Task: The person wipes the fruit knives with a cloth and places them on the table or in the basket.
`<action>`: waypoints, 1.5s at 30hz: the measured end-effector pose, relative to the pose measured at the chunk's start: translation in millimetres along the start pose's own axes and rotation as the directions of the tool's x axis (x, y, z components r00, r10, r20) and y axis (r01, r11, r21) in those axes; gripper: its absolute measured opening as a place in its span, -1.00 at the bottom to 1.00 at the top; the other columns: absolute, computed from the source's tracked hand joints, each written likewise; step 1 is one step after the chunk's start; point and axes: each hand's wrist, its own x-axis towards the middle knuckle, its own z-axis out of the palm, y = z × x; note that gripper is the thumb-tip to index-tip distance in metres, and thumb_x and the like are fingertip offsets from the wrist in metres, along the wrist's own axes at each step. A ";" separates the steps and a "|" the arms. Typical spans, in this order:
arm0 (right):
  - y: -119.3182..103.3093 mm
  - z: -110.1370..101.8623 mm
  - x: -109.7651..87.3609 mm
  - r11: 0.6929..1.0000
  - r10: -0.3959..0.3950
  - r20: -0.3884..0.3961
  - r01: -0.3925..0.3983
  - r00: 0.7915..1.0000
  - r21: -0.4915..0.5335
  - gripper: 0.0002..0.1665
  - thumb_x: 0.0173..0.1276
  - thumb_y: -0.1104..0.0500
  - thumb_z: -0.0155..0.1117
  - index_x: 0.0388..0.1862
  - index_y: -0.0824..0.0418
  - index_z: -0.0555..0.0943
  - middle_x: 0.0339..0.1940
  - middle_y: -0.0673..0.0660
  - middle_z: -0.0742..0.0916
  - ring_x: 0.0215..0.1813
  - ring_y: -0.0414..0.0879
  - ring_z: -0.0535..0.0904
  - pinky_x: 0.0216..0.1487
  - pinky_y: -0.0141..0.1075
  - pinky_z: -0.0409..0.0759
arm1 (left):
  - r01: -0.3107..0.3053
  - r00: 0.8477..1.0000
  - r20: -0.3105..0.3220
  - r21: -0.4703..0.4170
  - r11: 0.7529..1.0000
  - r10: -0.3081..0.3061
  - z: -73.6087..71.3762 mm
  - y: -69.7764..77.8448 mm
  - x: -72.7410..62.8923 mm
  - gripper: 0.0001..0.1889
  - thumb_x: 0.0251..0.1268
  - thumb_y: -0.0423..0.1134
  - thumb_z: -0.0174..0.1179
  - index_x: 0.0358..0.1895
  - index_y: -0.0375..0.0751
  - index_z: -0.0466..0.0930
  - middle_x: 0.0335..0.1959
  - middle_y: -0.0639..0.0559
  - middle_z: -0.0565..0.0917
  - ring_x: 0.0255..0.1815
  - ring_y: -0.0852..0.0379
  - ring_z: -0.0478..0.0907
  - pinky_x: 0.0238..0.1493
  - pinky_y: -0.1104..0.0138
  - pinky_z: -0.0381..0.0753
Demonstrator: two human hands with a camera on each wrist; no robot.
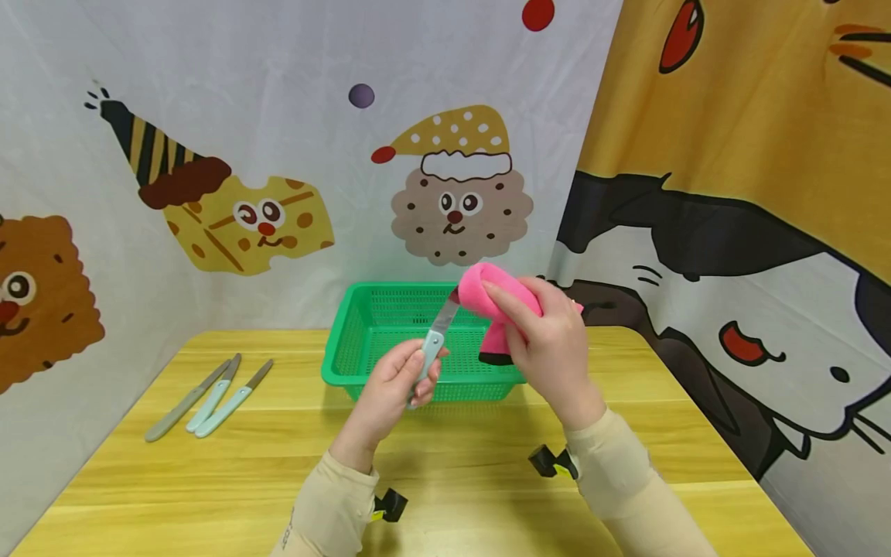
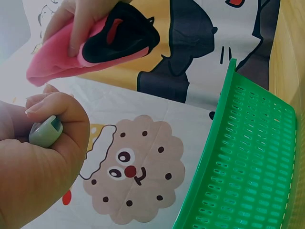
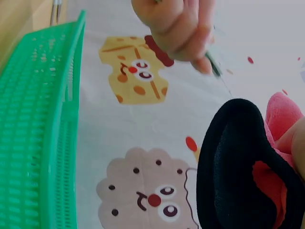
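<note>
My left hand grips a knife by its pale mint handle over the front of the green basket. The blade points up and right, and its tip end meets the rolled edge of a pink fabric piece. From above, my right hand holds this soft cloth between thumb and fingers, and part of it hangs down. Its black-lined opening shows in the left wrist view, with some pink inside. In that same view the handle's end pokes out of my curled left fist.
A green perforated basket stands at the back of the wooden table. To its left lie three knives: one with a greyish handle and two with mint handles. Printed cloth hangs behind and at the right.
</note>
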 end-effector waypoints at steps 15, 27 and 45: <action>-32.6 10.0 -13.1 0.991 -0.119 0.122 0.111 0.985 0.071 -0.27 0.07 0.38 0.49 0.21 -0.14 0.61 -0.06 0.23 0.67 -0.07 0.14 0.63 -0.16 0.02 0.65 | -0.051 0.999 0.006 -0.009 0.999 0.051 -2.4 -2.9 -0.6 -0.72 0.67 -0.24 -0.26 -0.04 -0.31 0.44 -0.40 -0.09 0.36 -0.56 0.22 0.20 -0.55 0.47 0.27; -31.4 18.7 -13.1 0.996 -0.080 0.171 0.073 0.982 0.047 -0.32 0.13 0.40 0.44 0.19 -0.14 0.63 -0.05 0.22 0.67 -0.05 0.13 0.63 -0.13 0.00 0.65 | -0.052 0.998 0.037 -0.015 0.999 0.053 -4.1 -5.3 0.8 -0.72 0.67 -0.21 -0.26 0.00 -0.29 0.43 -0.41 -0.05 0.36 -0.59 0.24 0.19 -0.56 0.47 0.26; -6.3 23.5 -2.4 0.999 -0.031 0.073 0.028 0.997 0.038 -0.40 0.21 0.41 0.32 0.18 -0.05 0.63 -0.09 0.28 0.66 -0.12 0.18 0.62 -0.13 0.02 0.63 | 0.014 0.999 0.031 -0.053 0.999 -0.013 -0.9 -0.7 1.5 -0.59 0.67 -0.28 -0.27 0.11 -0.68 0.34 -0.40 -0.01 0.39 -0.55 0.27 0.25 -0.53 0.51 0.31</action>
